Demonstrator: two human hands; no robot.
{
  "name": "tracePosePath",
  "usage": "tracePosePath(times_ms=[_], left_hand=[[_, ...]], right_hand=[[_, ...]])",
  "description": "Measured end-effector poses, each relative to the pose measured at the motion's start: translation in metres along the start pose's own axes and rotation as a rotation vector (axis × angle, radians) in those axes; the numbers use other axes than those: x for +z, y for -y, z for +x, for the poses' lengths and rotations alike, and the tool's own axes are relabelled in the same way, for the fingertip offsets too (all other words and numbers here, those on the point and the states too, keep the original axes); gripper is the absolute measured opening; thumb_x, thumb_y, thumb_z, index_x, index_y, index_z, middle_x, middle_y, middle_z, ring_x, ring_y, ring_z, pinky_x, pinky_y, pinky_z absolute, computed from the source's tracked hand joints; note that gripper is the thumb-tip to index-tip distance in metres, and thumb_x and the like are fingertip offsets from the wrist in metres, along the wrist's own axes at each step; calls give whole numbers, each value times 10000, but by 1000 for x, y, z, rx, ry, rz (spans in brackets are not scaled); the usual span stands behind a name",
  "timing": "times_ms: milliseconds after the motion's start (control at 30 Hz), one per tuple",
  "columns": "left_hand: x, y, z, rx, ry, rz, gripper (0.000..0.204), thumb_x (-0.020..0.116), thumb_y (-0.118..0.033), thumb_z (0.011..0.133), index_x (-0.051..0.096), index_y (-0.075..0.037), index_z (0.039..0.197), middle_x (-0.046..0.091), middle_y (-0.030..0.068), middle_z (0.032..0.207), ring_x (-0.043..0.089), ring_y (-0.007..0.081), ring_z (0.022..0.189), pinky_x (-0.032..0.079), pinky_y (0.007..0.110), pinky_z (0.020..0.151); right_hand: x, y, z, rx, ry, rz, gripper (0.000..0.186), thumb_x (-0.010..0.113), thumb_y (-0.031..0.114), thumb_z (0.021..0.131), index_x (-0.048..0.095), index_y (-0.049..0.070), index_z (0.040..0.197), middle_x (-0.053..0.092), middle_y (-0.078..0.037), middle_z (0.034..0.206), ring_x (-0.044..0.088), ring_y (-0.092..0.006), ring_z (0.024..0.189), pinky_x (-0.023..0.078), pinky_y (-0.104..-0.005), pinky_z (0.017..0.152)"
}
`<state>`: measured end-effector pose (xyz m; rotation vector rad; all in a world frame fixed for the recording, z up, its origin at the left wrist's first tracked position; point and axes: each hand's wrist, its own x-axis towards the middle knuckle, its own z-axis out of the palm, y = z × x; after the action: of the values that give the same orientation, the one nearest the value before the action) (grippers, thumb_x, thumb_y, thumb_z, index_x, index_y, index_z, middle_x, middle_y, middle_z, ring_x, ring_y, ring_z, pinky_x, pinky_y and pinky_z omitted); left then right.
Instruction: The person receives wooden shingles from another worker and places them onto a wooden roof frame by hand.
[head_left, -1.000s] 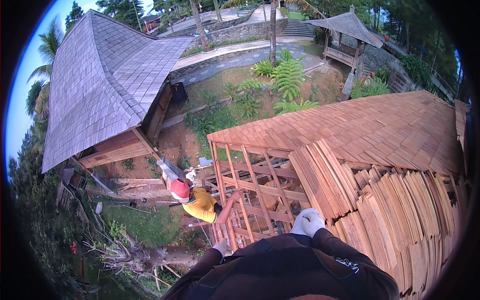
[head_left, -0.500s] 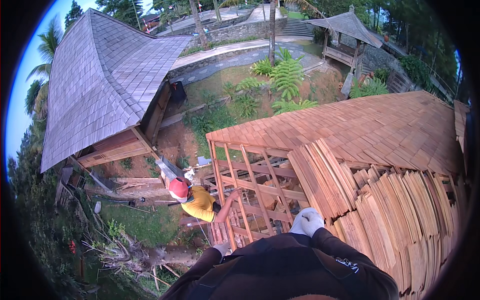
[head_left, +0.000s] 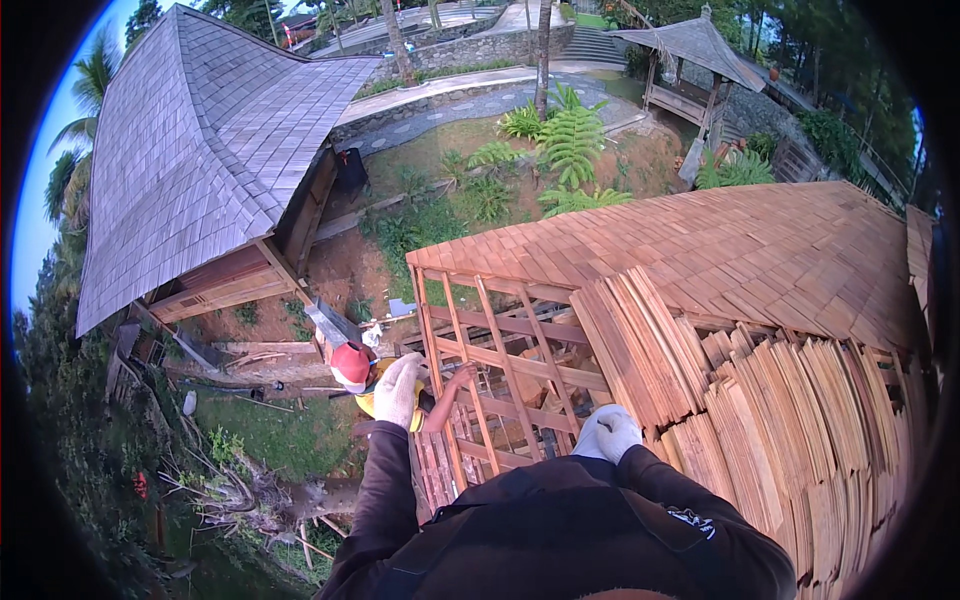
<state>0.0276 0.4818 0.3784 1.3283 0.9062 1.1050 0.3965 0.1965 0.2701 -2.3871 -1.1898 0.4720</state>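
Observation:
My left hand [head_left: 397,391], in a pale work glove, is raised over the left side of the open roof frame. Its fingers point up and away, stretched out, with nothing seen in them. In front of my body my right hand [head_left: 618,434], also gloved, is curled closed against a rounded white thing [head_left: 592,440]. What its fingers hold, if anything, is hidden. Just right of it stand stacked wooden shingles [head_left: 640,350]. Beyond lie the bare battens and rafters [head_left: 505,345]. A co-worker in a red cap [head_left: 352,366] and yellow shirt stands below, one bare hand at a batten.
Laid shingles [head_left: 700,240] cover the far roof slope. More shingle bundles [head_left: 800,430] lean along the right. Gaps between battens open downward. A grey-roofed building [head_left: 200,150] stands left, a small pavilion [head_left: 690,75] far right. Bare branches [head_left: 240,490] lie at lower left.
My left hand has risen from low beside my body to above the roof edge, now partly covering the co-worker. My right hand stays closed in nearly the same place. The view has shifted slightly.

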Motion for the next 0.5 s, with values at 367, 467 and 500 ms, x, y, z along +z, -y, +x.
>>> tracePosePath(times_ms=[367,467,500], left_hand=[[39,-316,-19,1190,-136,191,521,484,-288,1060,558,104,1395,684,219,1280,652,363,1225,415,484,1164],[42,-379,-38,1592,17,324,535,451,-299,1062,546,99,1407,674,254,1271,643,387,1235,413,522,1165],[46,-393,-40,1685,75,357,534,452,-298,1062,547,99,1406,674,253,1270,643,387,1234,414,521,1164]], right_hand=[[-10,0,-6,46,5,33,334,650,308,880,769,88,1101,713,-207,1190,629,-376,1201,477,-451,1067],[-5,8,-3,-4,15,48,333,645,306,882,769,89,1103,709,-208,1198,627,-378,1200,475,-451,1067],[-6,7,-2,-13,10,43,333,644,305,882,769,90,1104,708,-208,1200,628,-379,1198,475,-451,1066]])
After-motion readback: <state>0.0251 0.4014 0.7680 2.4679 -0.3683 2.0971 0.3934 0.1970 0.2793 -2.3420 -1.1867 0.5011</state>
